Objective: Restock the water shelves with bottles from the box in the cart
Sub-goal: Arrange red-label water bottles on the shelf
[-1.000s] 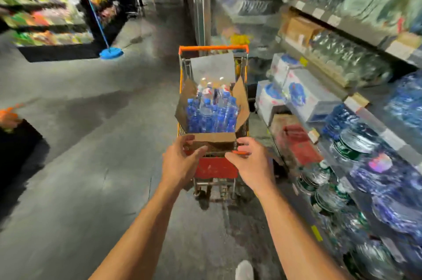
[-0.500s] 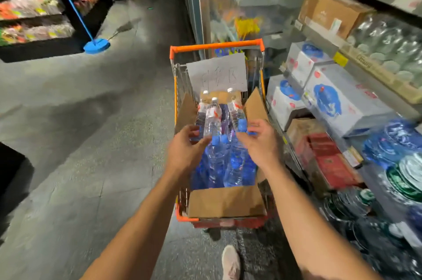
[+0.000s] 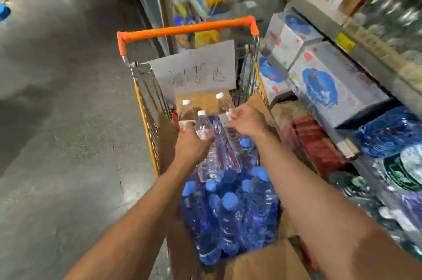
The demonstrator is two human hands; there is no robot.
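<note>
Directly below the camera, two bare forearms reach into an open cardboard box (image 3: 262,263) that sits inside a wire cart (image 3: 146,124) with an orange handle bar. The left hand (image 3: 191,145) has its fingers curled around a clear bottle (image 3: 204,129) with a white cap, gripping it near the shoulder at the far end of the box. The right hand (image 3: 247,121) has its fingers curled around the neck of a second clear bottle (image 3: 225,108), also white-capped. A third white-capped bottle (image 3: 186,110) stands just left of them, touching nothing but its neighbours. Nearer the camera, the box is packed with blue bottles (image 3: 228,211) with blue caps, standing upright. A grey paper sign (image 3: 194,69) with handwritten characters hangs on the cart's far end. To the right run the shelves (image 3: 376,67), holding white cartons with blue prints (image 3: 326,83), red cartons lower down, and wrapped packs of water, all blurred. Grey concrete floor (image 3: 57,120) lies to the left.
</note>
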